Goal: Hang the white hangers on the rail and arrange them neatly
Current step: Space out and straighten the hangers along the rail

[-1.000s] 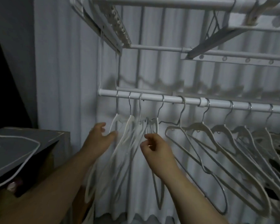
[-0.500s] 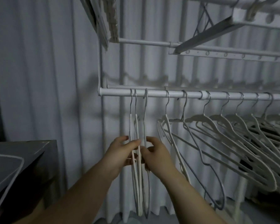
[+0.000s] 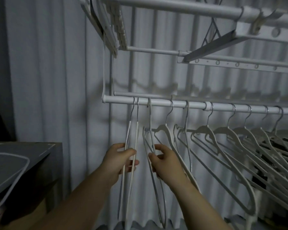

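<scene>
The left hand (image 3: 118,161) and right hand (image 3: 166,161) are bare. Both forearms show bare along their whole visible length.

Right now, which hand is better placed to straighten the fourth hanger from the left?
The right hand: holding the third hanger, it sits beside the fourth hanger, while the left hand grips the end pair.

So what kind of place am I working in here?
Probably a home closet or laundry corner: a white rail hung with hangers, a rack overhead, and a curtain behind.
</scene>
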A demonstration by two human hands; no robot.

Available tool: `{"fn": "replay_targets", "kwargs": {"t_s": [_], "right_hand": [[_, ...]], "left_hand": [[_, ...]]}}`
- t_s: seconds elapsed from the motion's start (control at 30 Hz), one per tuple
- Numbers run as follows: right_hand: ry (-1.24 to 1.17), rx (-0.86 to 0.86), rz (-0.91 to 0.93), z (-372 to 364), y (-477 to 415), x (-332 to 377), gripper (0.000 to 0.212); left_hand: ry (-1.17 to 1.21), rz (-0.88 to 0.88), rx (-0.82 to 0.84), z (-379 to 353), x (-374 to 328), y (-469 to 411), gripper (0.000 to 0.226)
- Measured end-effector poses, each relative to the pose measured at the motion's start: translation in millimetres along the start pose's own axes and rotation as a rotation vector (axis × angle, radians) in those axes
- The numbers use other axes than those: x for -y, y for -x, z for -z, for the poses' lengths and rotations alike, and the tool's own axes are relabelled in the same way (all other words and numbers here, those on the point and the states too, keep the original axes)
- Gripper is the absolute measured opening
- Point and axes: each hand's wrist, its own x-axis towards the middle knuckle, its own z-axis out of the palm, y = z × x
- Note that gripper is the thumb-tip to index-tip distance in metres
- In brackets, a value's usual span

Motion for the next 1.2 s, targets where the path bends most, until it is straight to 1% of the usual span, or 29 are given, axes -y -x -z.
{"fn": "replay_targets", "kwargs": {"t_s": [0.13, 0.2, 0.33, 0.37, 0.73, 0.87, 0.97, 1.2], "right_hand": [[0.027, 0.023, 0.026, 6, -1, -3, 0.041], [0.036, 0.029, 0.037, 8, -2, -4, 0.04], [0.014, 0.043, 0.043, 6, -2, -5, 0.04], [0.009, 0.044, 0.046, 5, -3, -5, 0.04], [0.028, 0.063, 0.058, -4, -5, -5, 0.04], [0.047, 0.069, 0.063, -5, -7, -5, 0.04], [0.037, 0.08, 0.056, -8, -9, -4, 0.04], [0.05, 0.096, 0.08, -25, -12, -1, 0.039]], "left_hand": [[0.022, -0.032, -0.08, 2, 0, 3, 0.04], [0.042, -0.056, -0.092, 3, 1, 4, 0.036], [0.124, -0.073, -0.086, 7, 1, 10, 0.01], [0.136, -0.077, -0.084, 8, 0, 11, 0.007], [0.153, -0.139, -0.177, 19, -5, 17, 0.01], [0.204, -0.128, -0.187, 23, -7, 19, 0.008], [0.231, -0.129, -0.208, 27, -9, 23, 0.018], [0.26, -0.1, -0.223, 38, -11, 26, 0.014]]}}
